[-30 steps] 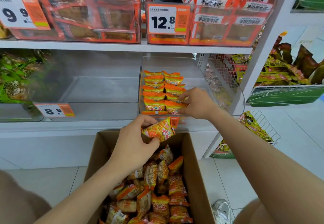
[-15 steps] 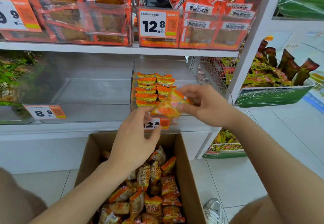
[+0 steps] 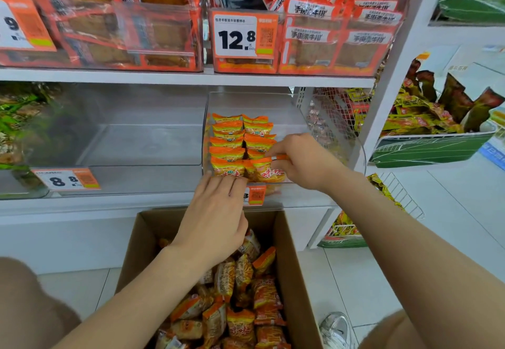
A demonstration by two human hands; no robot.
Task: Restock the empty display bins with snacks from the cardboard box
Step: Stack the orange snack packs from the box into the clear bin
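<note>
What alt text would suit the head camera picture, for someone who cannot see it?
A person's right hand pinches an orange snack packet at the front of a clear display bin holding two rows of packets. The left hand, fingers straight, reaches toward the bin's front above a cardboard box of more packets.

head cam | faces forward and down | near shelf (image 3: 164,78) and cardboard box (image 3: 296,280) | edges probably warped

A: Display bin (image 3: 273,102): clear plastic, smooth, glossy. Snack packets (image 3: 228,169)?
B: Film wrap, shiny, crinkled. Cardboard box (image 3: 292,280): brown paperboard, matt.
A: Side basket (image 3: 334,114): white-coated wire mesh.
B: Floor tiles (image 3: 451,233): smooth, slight sheen. Shelf board (image 3: 109,76): white, matt.
</note>
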